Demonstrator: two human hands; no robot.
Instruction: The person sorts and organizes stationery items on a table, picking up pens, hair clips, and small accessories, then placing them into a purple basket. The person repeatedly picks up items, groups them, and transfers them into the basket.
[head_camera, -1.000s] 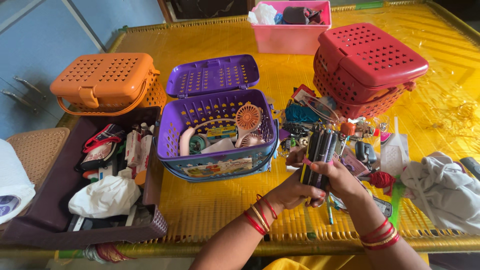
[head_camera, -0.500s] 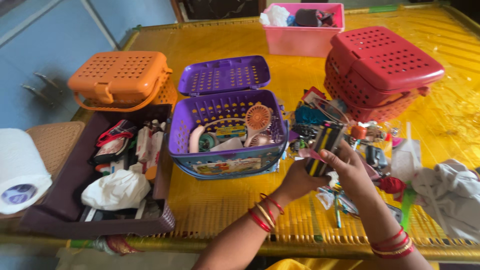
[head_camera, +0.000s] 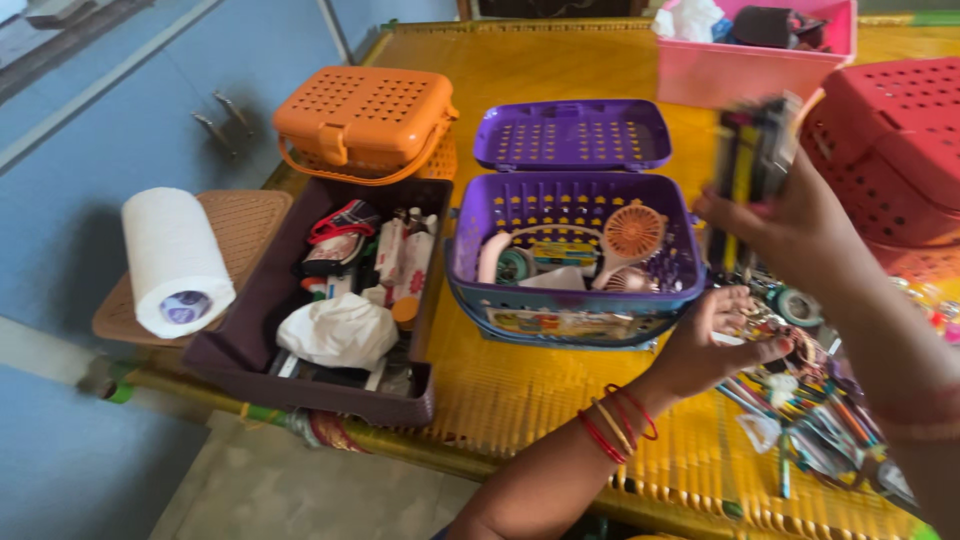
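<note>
Black-and-yellow bundle of flat sticks (head_camera: 748, 165), blurred, is clamped upright in the right hand (head_camera: 800, 225), fingers closed round its lower part, raised at 3 o'clock of the open purple basket (head_camera: 572, 262). Left hand (head_camera: 715, 340) lies half-curled, palm up, holding nothing discernible, touching the heap of small items (head_camera: 810, 400) at 5 o'clock. Red basket (head_camera: 890, 140) sits directly behind the right hand; brown tray (head_camera: 255, 330) and orange basket (head_camera: 365, 120) lie at 9 and 10 o'clock.
</note>
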